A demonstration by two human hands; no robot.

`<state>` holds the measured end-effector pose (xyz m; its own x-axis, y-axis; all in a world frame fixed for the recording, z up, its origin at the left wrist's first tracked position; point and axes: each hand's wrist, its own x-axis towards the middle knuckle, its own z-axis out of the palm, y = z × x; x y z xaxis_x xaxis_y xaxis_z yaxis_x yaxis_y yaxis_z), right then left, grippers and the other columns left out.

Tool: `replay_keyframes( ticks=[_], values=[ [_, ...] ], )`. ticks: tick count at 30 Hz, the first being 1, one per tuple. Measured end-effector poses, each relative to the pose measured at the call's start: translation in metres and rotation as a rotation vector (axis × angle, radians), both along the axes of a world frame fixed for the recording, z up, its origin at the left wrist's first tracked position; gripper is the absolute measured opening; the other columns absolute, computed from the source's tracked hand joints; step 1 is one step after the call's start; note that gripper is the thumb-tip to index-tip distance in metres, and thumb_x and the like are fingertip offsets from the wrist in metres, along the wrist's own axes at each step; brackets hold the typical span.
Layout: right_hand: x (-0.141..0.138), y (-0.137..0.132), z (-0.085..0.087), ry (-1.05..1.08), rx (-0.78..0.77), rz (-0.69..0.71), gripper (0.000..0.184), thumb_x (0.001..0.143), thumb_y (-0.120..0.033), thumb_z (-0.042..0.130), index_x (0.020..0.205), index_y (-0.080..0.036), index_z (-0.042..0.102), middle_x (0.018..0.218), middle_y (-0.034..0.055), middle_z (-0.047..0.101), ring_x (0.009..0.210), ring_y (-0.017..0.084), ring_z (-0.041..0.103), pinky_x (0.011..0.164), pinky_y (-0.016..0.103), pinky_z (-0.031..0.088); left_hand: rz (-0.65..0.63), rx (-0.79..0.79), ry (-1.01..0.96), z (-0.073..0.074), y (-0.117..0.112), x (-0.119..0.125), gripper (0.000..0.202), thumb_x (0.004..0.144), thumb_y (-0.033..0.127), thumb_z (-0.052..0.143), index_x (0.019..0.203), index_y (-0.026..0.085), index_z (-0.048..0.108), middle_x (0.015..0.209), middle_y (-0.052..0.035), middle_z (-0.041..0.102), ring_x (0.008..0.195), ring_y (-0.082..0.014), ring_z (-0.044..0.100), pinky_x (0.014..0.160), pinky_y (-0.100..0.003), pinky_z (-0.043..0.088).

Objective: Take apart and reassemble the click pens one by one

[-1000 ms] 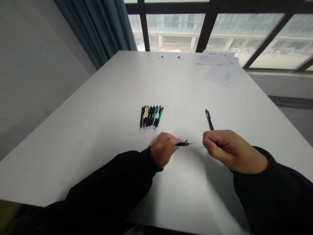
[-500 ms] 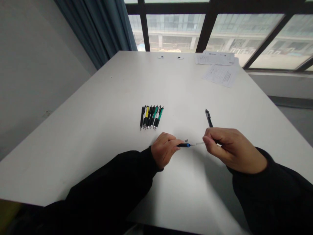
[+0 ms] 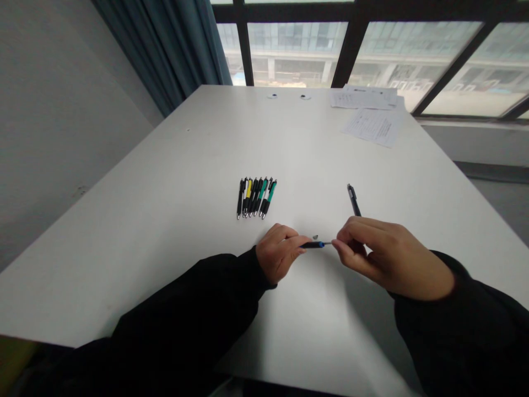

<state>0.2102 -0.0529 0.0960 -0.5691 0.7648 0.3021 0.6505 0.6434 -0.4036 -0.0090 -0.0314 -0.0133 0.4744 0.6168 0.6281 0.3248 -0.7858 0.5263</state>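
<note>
My left hand (image 3: 278, 252) grips a black pen section with a blue band (image 3: 314, 245), its tip pointing right. My right hand (image 3: 390, 260) meets that tip, and its fingertips pinch a thin part that they mostly hide, probably a pen refill (image 3: 329, 243). A small grey pen part (image 3: 315, 237) lies on the table just above the hands. Beyond my right hand, a black pen barrel (image 3: 354, 200) lies on the table, apart from my fingers. To the upper left of my hands, several pens with coloured barrels (image 3: 257, 198) lie side by side.
The pens and hands are on a large white table (image 3: 173, 215), with printed papers (image 3: 373, 127) at its far right. Two small round discs (image 3: 288, 96) sit near the far edge. A window and a blue curtain (image 3: 165, 49) are beyond.
My right hand has moved left towards my left hand. Its fingertips now close around the thin pale part, which was visible between my hands before. My left hand has barely moved.
</note>
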Motion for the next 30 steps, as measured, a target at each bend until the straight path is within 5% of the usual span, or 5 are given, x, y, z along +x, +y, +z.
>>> replay_keyframes(
  ticks=[11, 16, 23, 27, 30],
  values=[
    [0.002, 0.001, -0.004, 0.071, -0.132, 0.087, 0.013, 0.091, -0.019, 0.054, 0.099, -0.016, 0.062, 0.085, 0.0055, 0.063, 0.067, 0.011, 0.059, 0.064, 0.024, 0.050, -0.004, 0.006, -0.002, 0.003, 0.000, 0.002, 0.019, 0.089, 0.017, 0.054, 0.104, 0.015, 0.065, 0.085, -0.0072, 0.064, 0.079, -0.0176, 0.056, 0.072, -0.032, 0.049],
    [0.010, 0.012, -0.026, 0.028, -0.229, -0.008, 0.037, 0.086, -0.032, 0.064, 0.119, -0.017, 0.056, 0.099, 0.0091, 0.064, 0.073, 0.015, 0.062, 0.062, 0.026, 0.053, 0.018, -0.034, -0.049, 0.006, -0.004, 0.004, 0.016, 0.090, 0.017, 0.052, 0.102, 0.014, 0.062, 0.087, -0.0076, 0.065, 0.081, -0.0177, 0.058, 0.074, -0.032, 0.050],
    [0.006, 0.023, -0.063, -0.226, -0.263, -0.044, 0.017, 0.086, -0.015, 0.055, 0.097, -0.015, 0.069, 0.093, 0.0107, 0.064, 0.074, 0.018, 0.062, 0.070, 0.030, 0.049, 0.011, -0.089, -0.058, 0.015, -0.009, 0.006, 0.016, 0.091, 0.017, 0.049, 0.100, 0.012, 0.061, 0.083, -0.0069, 0.062, 0.077, -0.0165, 0.055, 0.072, -0.030, 0.047],
    [0.006, 0.024, -0.060, -0.178, -0.284, -0.008, 0.017, 0.086, -0.013, 0.053, 0.089, -0.013, 0.070, 0.084, 0.0102, 0.063, 0.072, 0.018, 0.060, 0.068, 0.030, 0.047, -0.013, -0.158, -0.074, 0.018, -0.011, 0.005, 0.017, 0.091, 0.020, 0.048, 0.099, 0.013, 0.061, 0.079, -0.0053, 0.059, 0.072, -0.0151, 0.053, 0.067, -0.028, 0.046],
    [0.011, 0.024, -0.047, 0.057, -0.336, 0.005, 0.013, 0.087, -0.020, 0.058, 0.091, -0.014, 0.069, 0.082, 0.0076, 0.064, 0.068, 0.015, 0.058, 0.065, 0.029, 0.047, -0.079, -0.261, -0.083, 0.015, -0.010, 0.002, 0.020, 0.091, 0.023, 0.048, 0.101, 0.012, 0.062, 0.079, -0.0054, 0.059, 0.068, -0.0137, 0.052, 0.064, -0.027, 0.044]
  ],
)
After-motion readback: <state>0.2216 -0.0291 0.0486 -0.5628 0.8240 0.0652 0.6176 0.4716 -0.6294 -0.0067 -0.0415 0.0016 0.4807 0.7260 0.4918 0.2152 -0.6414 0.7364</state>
